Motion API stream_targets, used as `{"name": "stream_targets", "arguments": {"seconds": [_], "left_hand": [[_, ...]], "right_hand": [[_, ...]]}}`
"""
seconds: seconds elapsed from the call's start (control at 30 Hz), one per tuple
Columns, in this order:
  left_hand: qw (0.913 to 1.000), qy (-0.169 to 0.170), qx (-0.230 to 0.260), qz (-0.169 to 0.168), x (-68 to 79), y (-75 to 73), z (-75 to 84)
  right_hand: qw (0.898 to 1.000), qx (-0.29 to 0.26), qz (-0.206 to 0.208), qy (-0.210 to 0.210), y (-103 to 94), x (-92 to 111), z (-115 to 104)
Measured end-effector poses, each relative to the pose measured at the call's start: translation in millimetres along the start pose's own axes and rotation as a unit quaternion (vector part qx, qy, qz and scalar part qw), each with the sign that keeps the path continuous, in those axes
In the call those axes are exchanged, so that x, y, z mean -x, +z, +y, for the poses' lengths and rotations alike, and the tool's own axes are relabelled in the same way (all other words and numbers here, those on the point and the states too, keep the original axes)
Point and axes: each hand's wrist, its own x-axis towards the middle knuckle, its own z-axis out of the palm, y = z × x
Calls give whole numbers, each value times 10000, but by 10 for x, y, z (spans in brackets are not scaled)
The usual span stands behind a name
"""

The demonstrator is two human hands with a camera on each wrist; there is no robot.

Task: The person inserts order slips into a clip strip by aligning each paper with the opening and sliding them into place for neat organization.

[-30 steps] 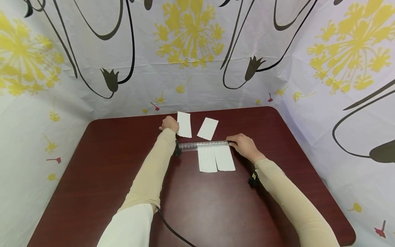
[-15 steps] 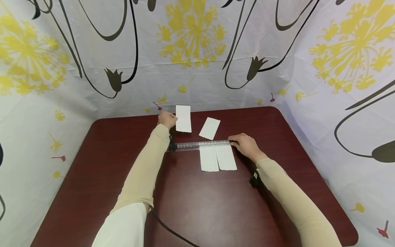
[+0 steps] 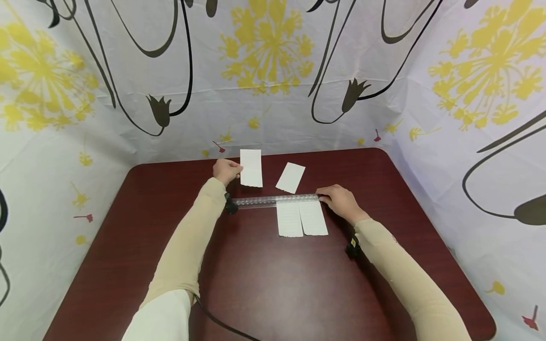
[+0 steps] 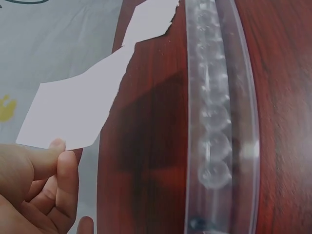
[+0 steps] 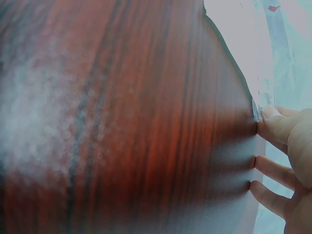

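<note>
My left hand (image 3: pixel 227 170) pinches a small white paper sheet (image 3: pixel 251 168) by its left edge, between thumb and index finger. This sheet is raised off the table, and its lower edge looks torn. A clear plastic strip (image 3: pixel 256 202) with a row of round bumps lies across the table. Thumb and index finger of my right hand (image 3: pixel 339 202) grip the strip's right end, while its other fingertips touch the table. Two lined sheets, a left one (image 3: pixel 289 220) and a right one (image 3: pixel 313 219), lie side by side with their top edges at the strip.
Another white sheet (image 3: pixel 291 178) lies slanted on the table behind the strip. The dark red wooden table (image 3: pixel 273 284) ends at a patterned white curtain (image 3: pixel 273 123). A black cable (image 3: pixel 222 324) runs from my left sleeve.
My left hand has moved left and lifted its sheet, which rose and then came slightly lower. More of the strip's left end shows. The right hand holds its place.
</note>
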Motion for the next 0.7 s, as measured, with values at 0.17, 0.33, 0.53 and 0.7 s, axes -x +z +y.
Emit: {"name": "stream_targets", "arguments": {"seconds": [0.17,0.33,0.53,0.7], "left_hand": [[9998,87,189,-49,82,-84,-105],[9988,174,446,-95,155,-186,-186],[9973,89,653,-314,270,-319,-320],[9967,34,671,-454,384,-441,-429]], "right_hand": [[10000,5,-18,52,11,9,5],[10000,-26,0,57,12,13,10],[10000,-50,-35,68,13,6,14],[9999,-81,-42,63,5,-6,8]]}}
